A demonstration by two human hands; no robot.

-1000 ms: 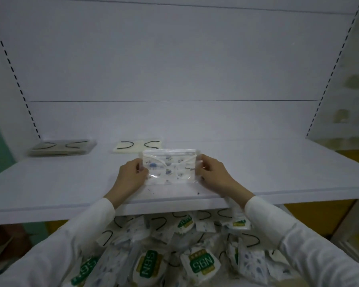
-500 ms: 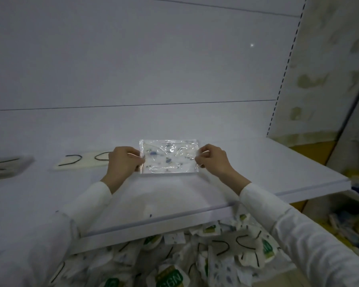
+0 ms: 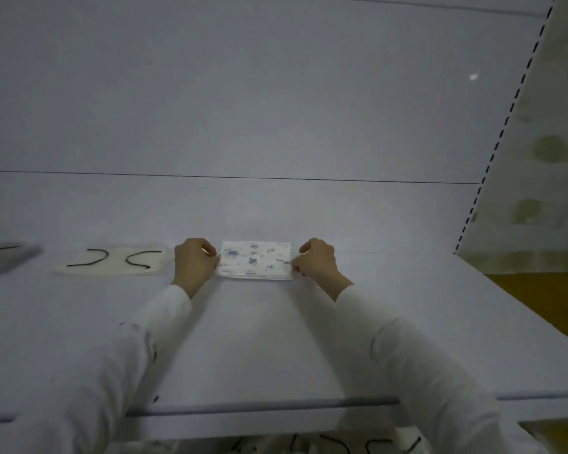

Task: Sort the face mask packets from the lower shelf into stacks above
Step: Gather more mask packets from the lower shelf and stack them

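Observation:
A clear packet with a blue-patterned mask (image 3: 254,261) lies flat near the back of the white upper shelf (image 3: 276,339). My left hand (image 3: 194,263) pinches its left edge and my right hand (image 3: 316,259) pinches its right edge. Left of it lies a cream packet with black ear loops (image 3: 112,262). A grey stack of packets (image 3: 4,258) sits at the far left edge. Below the shelf's front lip, only a strip of the loose packet pile (image 3: 335,445) on the lower shelf shows.
The shelf's white back panel (image 3: 243,109) rises right behind the packets. A slotted upright (image 3: 499,136) bounds the shelf on the right, with a stained wall (image 3: 545,158) and a yellow-brown surface (image 3: 538,299) beyond it.
Both hands carried the patterned packet from the shelf's front edge back toward the rear panel and lowered it flat onto the shelf. The view moved up and closer, hiding most of the lower pile.

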